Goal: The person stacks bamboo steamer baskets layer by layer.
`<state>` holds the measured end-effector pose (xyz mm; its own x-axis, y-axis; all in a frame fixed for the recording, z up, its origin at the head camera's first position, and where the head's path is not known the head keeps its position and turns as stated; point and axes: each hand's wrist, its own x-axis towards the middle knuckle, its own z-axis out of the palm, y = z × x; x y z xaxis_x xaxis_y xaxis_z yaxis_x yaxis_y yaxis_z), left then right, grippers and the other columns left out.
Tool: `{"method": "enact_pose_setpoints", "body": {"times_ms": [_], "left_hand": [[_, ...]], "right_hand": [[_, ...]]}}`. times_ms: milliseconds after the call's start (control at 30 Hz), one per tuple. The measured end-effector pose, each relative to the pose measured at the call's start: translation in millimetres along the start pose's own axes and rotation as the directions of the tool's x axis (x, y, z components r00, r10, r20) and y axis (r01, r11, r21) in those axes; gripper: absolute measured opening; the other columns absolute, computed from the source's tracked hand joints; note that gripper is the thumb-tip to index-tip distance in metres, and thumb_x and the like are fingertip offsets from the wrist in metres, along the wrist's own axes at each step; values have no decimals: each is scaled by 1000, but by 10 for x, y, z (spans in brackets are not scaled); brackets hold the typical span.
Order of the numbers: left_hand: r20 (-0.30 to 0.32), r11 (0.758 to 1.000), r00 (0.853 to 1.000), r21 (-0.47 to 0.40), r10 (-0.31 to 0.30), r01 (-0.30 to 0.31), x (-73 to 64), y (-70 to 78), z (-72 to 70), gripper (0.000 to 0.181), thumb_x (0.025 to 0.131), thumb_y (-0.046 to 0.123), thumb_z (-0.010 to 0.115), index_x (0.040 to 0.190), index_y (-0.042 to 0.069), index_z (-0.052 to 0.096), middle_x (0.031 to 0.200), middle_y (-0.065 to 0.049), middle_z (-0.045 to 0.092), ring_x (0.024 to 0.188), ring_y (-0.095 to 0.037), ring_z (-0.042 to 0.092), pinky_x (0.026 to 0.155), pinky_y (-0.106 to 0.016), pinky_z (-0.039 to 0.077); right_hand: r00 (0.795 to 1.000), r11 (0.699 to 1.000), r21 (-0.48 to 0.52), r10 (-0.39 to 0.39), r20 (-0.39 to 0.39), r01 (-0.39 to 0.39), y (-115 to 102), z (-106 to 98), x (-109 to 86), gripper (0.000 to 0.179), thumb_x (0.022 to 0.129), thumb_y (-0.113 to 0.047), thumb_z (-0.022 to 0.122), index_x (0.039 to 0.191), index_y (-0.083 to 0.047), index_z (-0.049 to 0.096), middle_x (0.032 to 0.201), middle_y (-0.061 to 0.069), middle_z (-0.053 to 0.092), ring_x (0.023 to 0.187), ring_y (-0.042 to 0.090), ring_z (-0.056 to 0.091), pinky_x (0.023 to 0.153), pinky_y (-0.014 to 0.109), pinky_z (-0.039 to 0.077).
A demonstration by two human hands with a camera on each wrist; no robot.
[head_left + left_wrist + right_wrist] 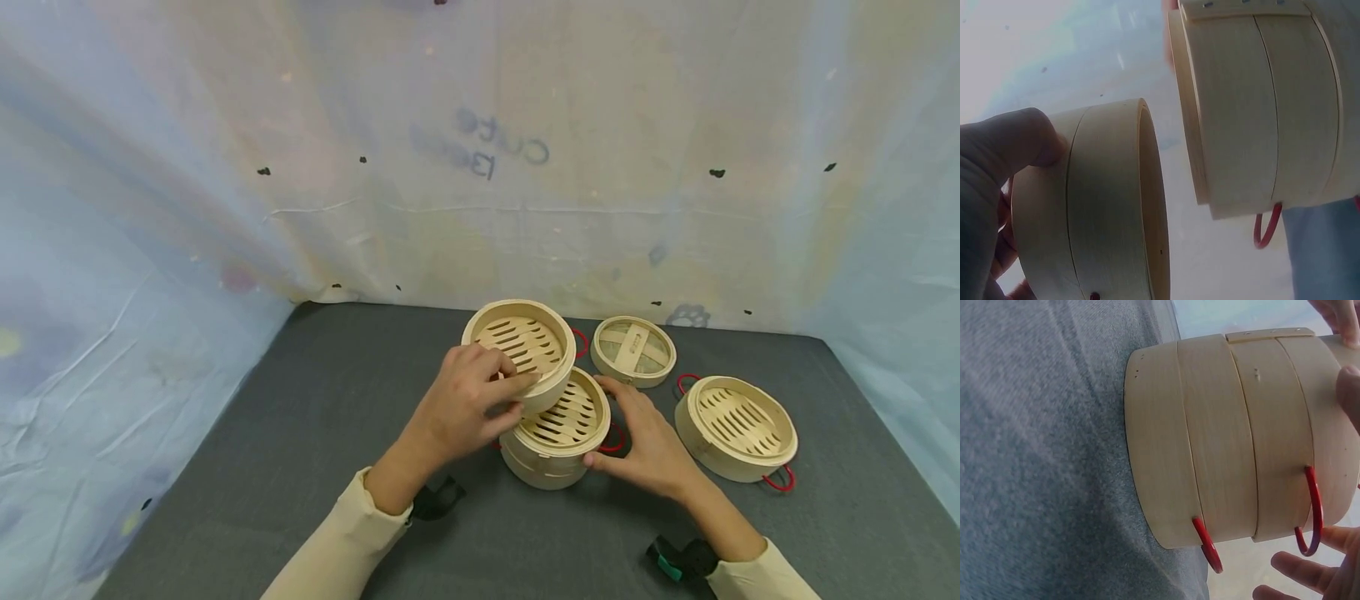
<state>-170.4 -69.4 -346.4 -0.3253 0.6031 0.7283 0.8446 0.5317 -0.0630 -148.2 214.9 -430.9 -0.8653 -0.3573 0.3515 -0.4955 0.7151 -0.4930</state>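
My left hand [468, 400] holds a round bamboo steamer basket [528, 321] by its near side, thumb outside the wall. That basket is tilted and raised over the back left of a steamer stack [546, 471]. In the left wrist view a gap shows between the held basket [1107, 206] and the stack [1266, 112]. My right hand [648, 442] grips the stack's upper tier from the right, thumb near the front and fingers behind. Red handles [1315, 512] stick out from the stack in the right wrist view. The slotted floor of its top tier is partly hidden.
A round bamboo lid [633, 350] lies behind the stack, slightly right. Another steamer basket [738, 429] with red handles stands at the right. Everything rests on a dark grey cloth-covered table [300, 467], with pale hanging sheets [600, 208] behind and at the sides.
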Motion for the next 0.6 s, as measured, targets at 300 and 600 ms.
{"method": "enact_pose_setpoints", "body": {"times_ms": [300, 600], "left_hand": [[-14, 999, 999, 11, 36, -36, 18, 75, 37, 32, 74, 16, 73, 105, 24, 76, 87, 6, 57, 74, -12, 49, 73, -34, 44], [6, 997, 997, 4, 76, -76, 23, 149, 76, 31, 74, 16, 73, 104, 25, 76, 86, 6, 58, 73, -12, 48, 74, -34, 44]], "right_hand": [[1000, 998, 58, 19, 12, -20, 15, 14, -27, 99, 70, -40, 83, 151, -19, 30, 144, 5, 44, 132, 31, 41, 98, 61, 37], [999, 993, 117, 28, 19, -30, 44, 11, -53, 96, 74, -35, 80, 152, -24, 25, 141, 7, 45, 127, 29, 44, 87, 52, 46]]}}
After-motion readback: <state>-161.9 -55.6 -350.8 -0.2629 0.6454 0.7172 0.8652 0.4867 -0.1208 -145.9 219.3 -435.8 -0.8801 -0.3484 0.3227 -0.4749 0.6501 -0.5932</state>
